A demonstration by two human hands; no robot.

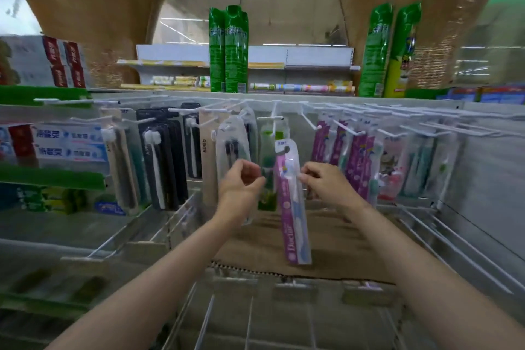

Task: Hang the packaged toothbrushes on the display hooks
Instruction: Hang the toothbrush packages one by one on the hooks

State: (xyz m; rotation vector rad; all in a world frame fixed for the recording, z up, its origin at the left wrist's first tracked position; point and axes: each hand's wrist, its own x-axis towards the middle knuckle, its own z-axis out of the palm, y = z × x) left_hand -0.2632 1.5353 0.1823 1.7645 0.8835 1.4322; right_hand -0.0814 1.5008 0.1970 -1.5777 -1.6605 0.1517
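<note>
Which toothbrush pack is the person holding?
The purple pack in the middle, pinched by the right hand. It hangs lower than the others, which sit on hooks.

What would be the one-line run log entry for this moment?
stage: hanging | right hand: pinches purple packaged toothbrush | left hand: curled, holds nothing | pack top: near white display hook, on it or not unclear
</note>
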